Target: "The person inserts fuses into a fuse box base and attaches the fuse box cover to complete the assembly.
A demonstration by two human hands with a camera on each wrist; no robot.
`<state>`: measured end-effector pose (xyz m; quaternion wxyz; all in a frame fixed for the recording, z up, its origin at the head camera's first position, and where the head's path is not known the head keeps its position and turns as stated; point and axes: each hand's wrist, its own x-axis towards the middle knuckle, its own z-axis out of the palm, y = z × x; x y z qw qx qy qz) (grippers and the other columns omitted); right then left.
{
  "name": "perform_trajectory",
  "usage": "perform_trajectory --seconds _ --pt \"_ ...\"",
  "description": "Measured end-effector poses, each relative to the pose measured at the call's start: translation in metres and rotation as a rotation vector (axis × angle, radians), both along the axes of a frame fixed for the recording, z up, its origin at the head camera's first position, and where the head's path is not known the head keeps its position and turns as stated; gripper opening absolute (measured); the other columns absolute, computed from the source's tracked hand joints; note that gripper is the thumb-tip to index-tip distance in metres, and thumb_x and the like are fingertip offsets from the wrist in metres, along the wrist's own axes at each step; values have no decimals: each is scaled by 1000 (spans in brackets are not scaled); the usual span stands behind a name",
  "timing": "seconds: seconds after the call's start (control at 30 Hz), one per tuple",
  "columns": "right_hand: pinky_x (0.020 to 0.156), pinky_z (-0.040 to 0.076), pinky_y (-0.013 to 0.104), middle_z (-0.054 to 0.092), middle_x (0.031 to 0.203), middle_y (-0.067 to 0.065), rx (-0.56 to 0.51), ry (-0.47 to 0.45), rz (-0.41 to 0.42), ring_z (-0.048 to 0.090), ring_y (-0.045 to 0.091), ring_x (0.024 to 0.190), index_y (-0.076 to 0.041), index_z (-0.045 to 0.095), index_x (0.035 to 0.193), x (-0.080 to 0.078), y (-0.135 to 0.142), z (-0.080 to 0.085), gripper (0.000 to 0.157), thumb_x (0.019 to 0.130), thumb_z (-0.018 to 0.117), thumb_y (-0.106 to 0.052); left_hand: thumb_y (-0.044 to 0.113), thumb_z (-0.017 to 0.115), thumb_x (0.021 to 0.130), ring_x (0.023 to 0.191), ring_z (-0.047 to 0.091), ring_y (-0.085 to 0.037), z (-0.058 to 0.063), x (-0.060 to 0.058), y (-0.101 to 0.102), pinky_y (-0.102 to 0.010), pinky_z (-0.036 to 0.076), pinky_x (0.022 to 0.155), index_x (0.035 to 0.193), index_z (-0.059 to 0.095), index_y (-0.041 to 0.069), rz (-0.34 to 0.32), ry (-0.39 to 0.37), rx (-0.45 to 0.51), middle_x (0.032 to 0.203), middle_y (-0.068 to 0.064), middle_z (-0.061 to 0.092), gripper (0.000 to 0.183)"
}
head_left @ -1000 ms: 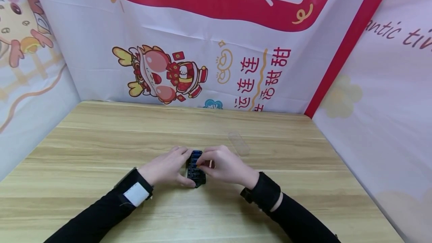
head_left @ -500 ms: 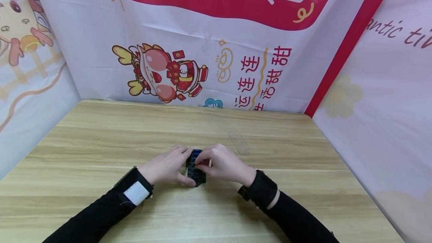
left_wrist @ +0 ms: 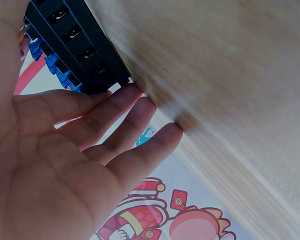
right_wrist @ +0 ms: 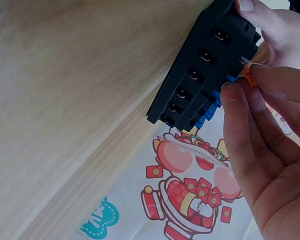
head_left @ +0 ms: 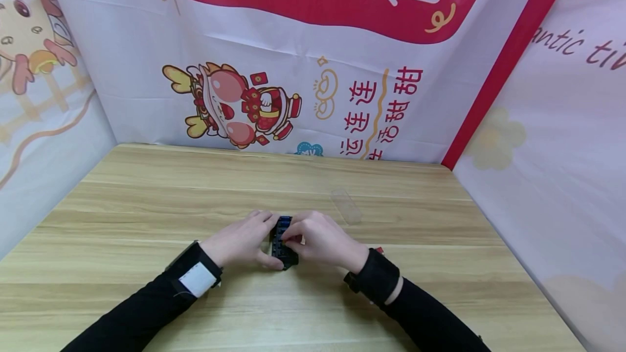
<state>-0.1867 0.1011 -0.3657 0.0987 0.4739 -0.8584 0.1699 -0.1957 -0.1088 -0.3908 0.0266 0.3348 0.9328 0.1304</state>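
A black fuse box [head_left: 285, 257] with a row of slots stands on the wooden table in the head view. My left hand [head_left: 243, 241] holds it at its left side, thumb at the near end and index finger at the far end. Several blue blade fuses [right_wrist: 210, 107] sit in the box toward its far end. Between thumb and fingertips, my right hand [head_left: 320, 239] pinches a small orange blade fuse [right_wrist: 249, 77]. In the right wrist view the fuse's prong end is at the top of the box, beside the blue ones; how deep it sits is hidden.
A clear plastic cover [head_left: 346, 206] lies on the table [head_left: 195, 194] beyond the right hand. Something small and red [head_left: 379, 250] shows behind the right wristband. A printed cloth [head_left: 274, 37] hangs along the table's back edge.
My right hand has shifted slightly, its fingers closer over the fuse box with the orange blade fuse. More of the red thing shows by the right wrist. The left hand keeps its hold.
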Motion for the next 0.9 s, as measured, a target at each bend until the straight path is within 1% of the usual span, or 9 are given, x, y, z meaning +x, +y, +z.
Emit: perform_trajectory --seconds 0.27,0.37,0.47,0.73,0.9 --pt "78 43 11 65 87 -6 7 -22 -50 59 2 84 -13 76 90 2 0 -1 7 83 74 -14 65 71 69 119 44 -23 1 1 -1 -38 39 96 142 42 8 5 -13 -4 135 -11 46 97" --pt "77 43 11 65 86 -6 4 -8 -48 60 2 83 -13 76 88 3 -1 -2 6 82 74 -13 65 71 69 120 44 -25 1 1 -1 -39 39 97 142 42 6 4 -14 -2 135 -12 46 98" --pt "74 43 10 65 85 -6 -5 9 -45 59 2 80 -13 76 86 3 -2 -3 6 81 73 -11 66 70 69 121 43 -24 2 0 -1 -38 39 97 143 41 7 7 -7 -11 136 -12 45 99" --pt "70 43 9 63 82 -7 -19 30 -68 57 0 76 -14 75 84 3 -3 -5 5 80 72 -12 66 70 69 120 44 -24 0 -1 -1 -38 39 97 142 43 7 -2 8 1 134 -12 46 98" --pt "73 43 10 63 83 -7 -22 30 -66 58 1 78 -14 75 85 4 -4 -6 5 81 73 -13 67 70 69 121 43 -24 0 -1 -2 -38 38 97 142 42 8 -3 2 3 135 -11 46 97"
